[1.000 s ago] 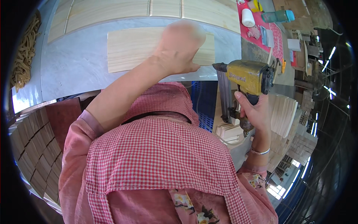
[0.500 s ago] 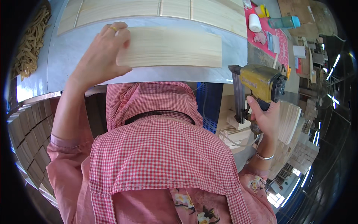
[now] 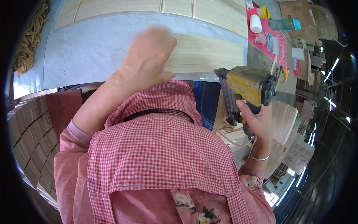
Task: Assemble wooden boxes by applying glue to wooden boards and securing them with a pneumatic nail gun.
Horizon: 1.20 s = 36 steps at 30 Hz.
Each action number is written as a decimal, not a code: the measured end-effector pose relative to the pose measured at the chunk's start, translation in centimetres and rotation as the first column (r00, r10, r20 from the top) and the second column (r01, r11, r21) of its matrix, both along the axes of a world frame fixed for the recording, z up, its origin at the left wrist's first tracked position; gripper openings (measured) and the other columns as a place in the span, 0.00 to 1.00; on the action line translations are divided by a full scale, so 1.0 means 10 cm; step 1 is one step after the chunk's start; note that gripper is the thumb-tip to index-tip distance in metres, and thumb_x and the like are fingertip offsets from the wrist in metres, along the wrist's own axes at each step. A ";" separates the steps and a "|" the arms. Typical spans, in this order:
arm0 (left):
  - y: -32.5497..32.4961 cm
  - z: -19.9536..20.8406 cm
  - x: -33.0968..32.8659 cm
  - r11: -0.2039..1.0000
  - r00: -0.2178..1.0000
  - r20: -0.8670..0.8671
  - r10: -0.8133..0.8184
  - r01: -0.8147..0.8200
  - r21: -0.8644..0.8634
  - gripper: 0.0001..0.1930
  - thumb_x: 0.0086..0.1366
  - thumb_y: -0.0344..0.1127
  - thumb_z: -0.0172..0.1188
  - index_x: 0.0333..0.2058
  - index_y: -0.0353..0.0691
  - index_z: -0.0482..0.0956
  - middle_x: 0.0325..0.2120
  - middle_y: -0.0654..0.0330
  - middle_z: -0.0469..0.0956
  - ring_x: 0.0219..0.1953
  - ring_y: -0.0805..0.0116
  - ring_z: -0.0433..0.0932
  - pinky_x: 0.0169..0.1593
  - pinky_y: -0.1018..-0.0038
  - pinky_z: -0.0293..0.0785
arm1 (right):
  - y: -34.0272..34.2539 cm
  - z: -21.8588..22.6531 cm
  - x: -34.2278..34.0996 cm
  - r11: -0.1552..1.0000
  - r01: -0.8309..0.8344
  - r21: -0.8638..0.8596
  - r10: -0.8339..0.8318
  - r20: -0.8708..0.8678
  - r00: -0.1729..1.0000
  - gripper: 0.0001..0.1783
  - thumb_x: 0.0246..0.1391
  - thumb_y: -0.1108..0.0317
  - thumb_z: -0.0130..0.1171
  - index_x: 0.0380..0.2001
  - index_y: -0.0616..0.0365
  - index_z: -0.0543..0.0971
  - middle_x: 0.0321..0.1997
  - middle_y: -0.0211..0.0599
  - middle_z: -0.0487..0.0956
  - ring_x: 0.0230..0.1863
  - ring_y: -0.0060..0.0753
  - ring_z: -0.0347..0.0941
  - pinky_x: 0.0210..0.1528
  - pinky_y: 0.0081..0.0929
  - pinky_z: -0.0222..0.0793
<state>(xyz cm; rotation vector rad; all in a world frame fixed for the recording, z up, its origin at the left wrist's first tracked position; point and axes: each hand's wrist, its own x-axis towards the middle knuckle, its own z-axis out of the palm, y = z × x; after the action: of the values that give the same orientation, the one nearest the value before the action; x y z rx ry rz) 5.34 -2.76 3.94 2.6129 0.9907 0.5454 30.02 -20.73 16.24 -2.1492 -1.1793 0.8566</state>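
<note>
Currently the left hand [image 3: 151, 59] lies over the left end of a pale board [image 3: 209, 54], palm down, with the thumb stretched toward the near edge. Its fingertips are blurred, so I cannot tell whether they grip the wood or only rest on it. The board lies flat on the grey table [image 3: 89, 44], near its front edge and to the right of that hand.

The right hand [image 3: 257, 117] is closed around the handle of a yellow and black nailer [image 3: 246, 84]. The nailer's nose points left, just beside the board's near edge, and its magazine slants down from there. A hose [image 3: 233, 143] shows below it, and 1 bracelet [image 3: 260, 159] circles the right wrist.

Beyond the board, a wider panel [image 3: 123, 6] crosses the far side of the table, with 3 lines running across it. Tan strips [image 3: 31, 41] are heaped at the far left. To the right, a white container [image 3: 255, 23] and a yellow tub [image 3: 264, 12] stand on a red mat [image 3: 281, 41], near a teal bottle [image 3: 281, 24]. Under the table is a blue crate [image 3: 209, 100]; stacked wood [image 3: 28, 138] fills the lower left, behind the pink sleeve [image 3: 71, 160].
</note>
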 end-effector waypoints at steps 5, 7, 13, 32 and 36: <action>-0.02 -0.06 0.02 0.999 0.999 0.041 0.012 -0.014 0.039 0.29 0.41 0.41 0.75 0.44 0.37 0.77 0.54 0.46 0.75 0.56 0.52 0.71 0.58 0.61 0.71 | -0.01 -0.01 0.03 0.999 -0.014 -0.031 0.014 0.005 1.000 0.10 0.54 0.73 0.68 0.37 0.66 0.80 0.26 0.32 0.81 0.19 0.20 0.69 0.23 0.20 0.66; -0.02 -0.07 0.02 0.999 0.999 0.042 0.015 -0.017 0.036 0.29 0.41 0.41 0.75 0.43 0.37 0.78 0.54 0.47 0.75 0.57 0.52 0.70 0.58 0.62 0.70 | 0.00 0.01 -0.01 0.997 0.046 -0.068 -0.049 -0.042 0.998 0.09 0.54 0.73 0.68 0.37 0.66 0.80 0.25 0.32 0.80 0.18 0.20 0.68 0.21 0.19 0.65; -0.03 -0.07 0.01 0.999 0.998 0.054 0.014 -0.016 0.036 0.29 0.41 0.41 0.74 0.43 0.38 0.78 0.55 0.48 0.75 0.58 0.52 0.70 0.58 0.61 0.69 | -0.05 -0.05 -0.20 0.970 0.227 -0.082 -0.236 -0.140 0.962 0.09 0.55 0.72 0.67 0.35 0.65 0.80 0.22 0.31 0.78 0.14 0.19 0.66 0.16 0.17 0.62; 0.06 -0.22 -0.38 0.946 0.954 0.291 -0.065 0.151 -0.286 0.24 0.41 0.31 0.73 0.37 0.40 0.69 0.61 0.46 0.66 0.55 0.48 0.72 0.57 0.56 0.73 | 0.07 -0.02 -0.61 1.000 -0.007 -0.025 0.005 -0.083 0.997 0.13 0.53 0.75 0.68 0.42 0.66 0.79 0.34 0.36 0.83 0.29 0.28 0.78 0.30 0.20 0.73; 0.05 -0.27 -0.35 0.904 0.939 0.342 -0.047 0.185 -0.384 0.25 0.41 0.29 0.73 0.38 0.40 0.69 0.62 0.47 0.64 0.52 0.48 0.74 0.54 0.59 0.76 | 0.18 -0.03 -0.74 0.990 -0.141 -0.027 0.137 -0.118 0.984 0.15 0.53 0.76 0.69 0.44 0.66 0.79 0.39 0.39 0.84 0.35 0.31 0.81 0.35 0.22 0.76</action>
<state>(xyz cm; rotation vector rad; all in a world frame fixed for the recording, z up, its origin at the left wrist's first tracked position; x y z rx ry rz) 1.84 -2.22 1.28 2.1044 0.7388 0.6338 22.60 -18.88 15.98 -2.0332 -1.2752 1.0555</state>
